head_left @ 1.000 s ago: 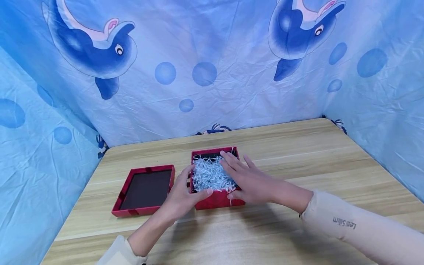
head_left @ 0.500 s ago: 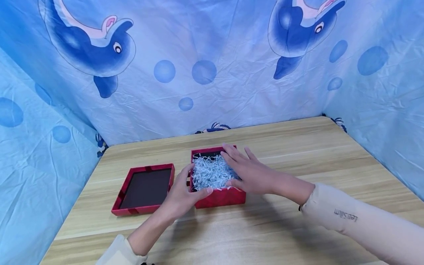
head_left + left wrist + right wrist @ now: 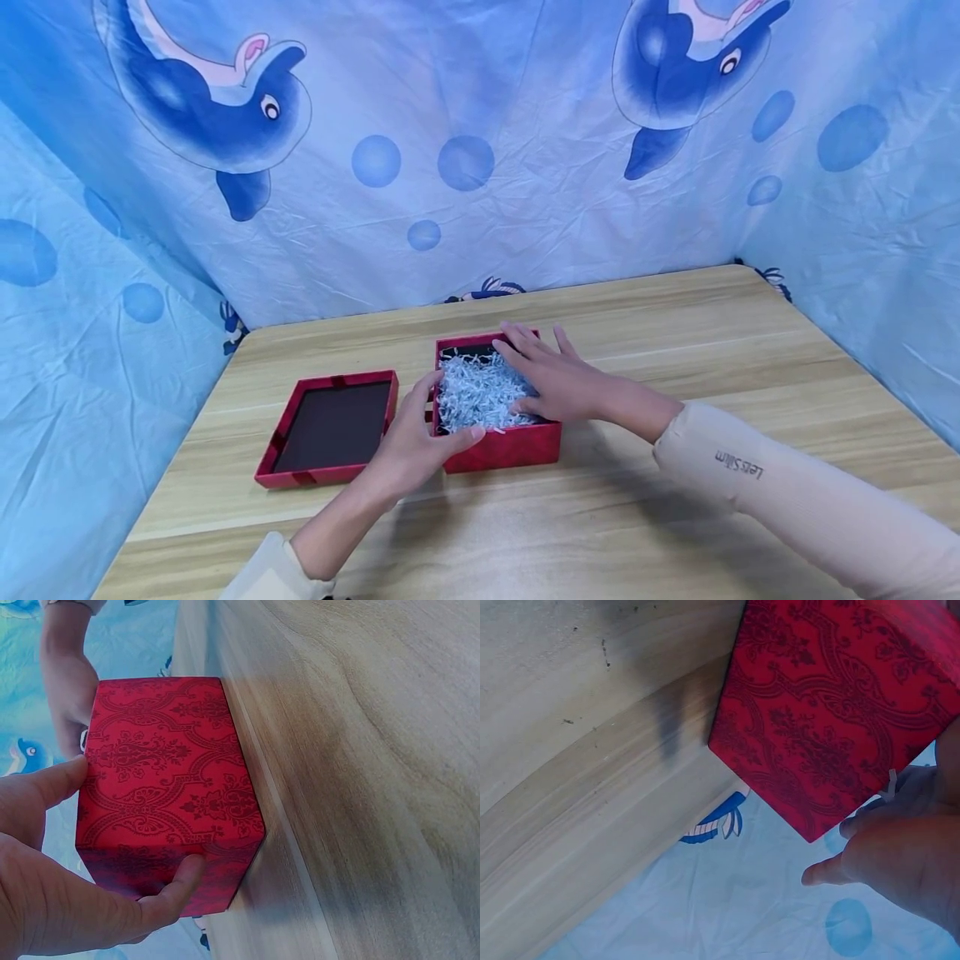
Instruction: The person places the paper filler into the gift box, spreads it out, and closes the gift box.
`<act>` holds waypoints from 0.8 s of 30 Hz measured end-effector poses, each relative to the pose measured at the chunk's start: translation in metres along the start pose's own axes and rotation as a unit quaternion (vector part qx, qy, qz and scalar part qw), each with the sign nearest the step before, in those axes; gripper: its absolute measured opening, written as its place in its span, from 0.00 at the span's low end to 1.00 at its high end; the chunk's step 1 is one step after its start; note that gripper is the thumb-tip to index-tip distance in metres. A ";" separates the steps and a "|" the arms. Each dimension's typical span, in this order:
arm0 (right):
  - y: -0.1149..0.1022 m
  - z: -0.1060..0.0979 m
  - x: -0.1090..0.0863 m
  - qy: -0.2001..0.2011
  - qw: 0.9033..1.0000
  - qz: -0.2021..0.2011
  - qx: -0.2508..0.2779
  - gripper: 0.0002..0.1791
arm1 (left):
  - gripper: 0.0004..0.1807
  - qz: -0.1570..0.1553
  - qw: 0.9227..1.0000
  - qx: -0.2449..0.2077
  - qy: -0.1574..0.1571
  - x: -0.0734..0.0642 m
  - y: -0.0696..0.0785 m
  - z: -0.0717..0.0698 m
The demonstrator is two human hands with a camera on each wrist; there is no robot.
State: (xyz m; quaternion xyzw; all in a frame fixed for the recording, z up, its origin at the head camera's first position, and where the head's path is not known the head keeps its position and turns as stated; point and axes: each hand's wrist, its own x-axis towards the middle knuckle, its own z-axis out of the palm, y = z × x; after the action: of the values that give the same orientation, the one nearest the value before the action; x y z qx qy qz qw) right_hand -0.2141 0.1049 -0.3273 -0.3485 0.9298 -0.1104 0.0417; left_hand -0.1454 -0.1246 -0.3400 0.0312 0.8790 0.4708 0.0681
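A red patterned gift box (image 3: 517, 450) stands open-topped on the table, filled with pale blue shredded paper (image 3: 476, 396). My left hand (image 3: 408, 446) holds the box at its near left corner, with the thumb on the front wall and the fingers along the left side. In the left wrist view, the thumb (image 3: 176, 892) lies flat against the box wall (image 3: 157, 765). My right hand (image 3: 558, 385) rests over the right part of the shredded paper, fingers extended and spread, covering the right rim. A pale strand (image 3: 892, 782) shows by that hand in the right wrist view.
To the left of the box lies its red lid (image 3: 322, 477), upturned with the dark inside showing. The wooden table (image 3: 660, 517) runs back to a blue curtain (image 3: 540, 225) printed with dolphins, which also encloses both sides.
My right hand has shifted slightly away from me, its thumb moving from the front wall to the shredded paper. A strand no longer hangs down the front. My left hand stays put.
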 end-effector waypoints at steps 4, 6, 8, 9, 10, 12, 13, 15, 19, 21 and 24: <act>0.000 -0.008 -0.001 0.002 1.000 -0.002 0.019 0.49 | 0.53 -0.004 1.000 -0.004 0.000 0.000 0.000 0.000; 0.000 -0.015 -0.002 0.008 0.999 -0.002 0.031 0.48 | 0.53 -0.003 1.000 -0.003 0.000 0.000 0.001 0.000; 0.000 -0.022 -0.004 0.016 0.999 0.000 0.043 0.46 | 0.53 0.000 1.000 -0.003 0.000 0.000 0.001 -0.001; 0.000 -0.025 -0.004 0.018 0.999 0.003 0.048 0.45 | 0.53 0.001 1.000 -0.002 0.000 0.000 0.001 -0.001; 0.001 -0.028 -0.004 0.021 0.998 0.006 0.055 0.44 | 0.53 0.003 1.000 -0.001 0.000 0.000 0.002 -0.001; 0.003 -0.032 -0.003 0.023 0.998 0.013 0.063 0.43 | 0.53 0.003 1.000 -0.001 0.000 0.001 0.002 -0.001; 0.004 -0.033 -0.003 0.023 0.997 0.016 0.067 0.42 | 0.53 0.003 1.000 -0.001 0.000 0.001 0.003 -0.001; 0.007 -0.034 -0.001 0.021 0.997 0.023 0.071 0.42 | 0.53 0.003 1.000 -0.002 0.001 0.001 0.003 -0.001; 0.014 -0.029 0.003 0.013 0.996 0.033 0.078 0.44 | 0.53 0.002 1.000 -0.001 0.002 0.001 0.002 -0.001; 0.018 -0.024 0.005 0.006 0.996 0.041 0.080 0.44 | 0.53 0.002 1.000 0.000 0.002 0.001 0.002 0.000; 0.023 -0.019 0.008 -0.010 0.996 0.055 0.076 0.44 | 0.53 0.001 1.000 0.003 0.002 0.001 0.001 0.000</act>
State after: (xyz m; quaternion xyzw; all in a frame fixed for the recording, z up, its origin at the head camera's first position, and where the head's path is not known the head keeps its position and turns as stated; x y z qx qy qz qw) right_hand -0.2377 0.1196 -0.3145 -0.2940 0.9359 -0.1750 0.0832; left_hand -0.1467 -0.1236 -0.3389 0.0313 0.8804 0.4685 0.0657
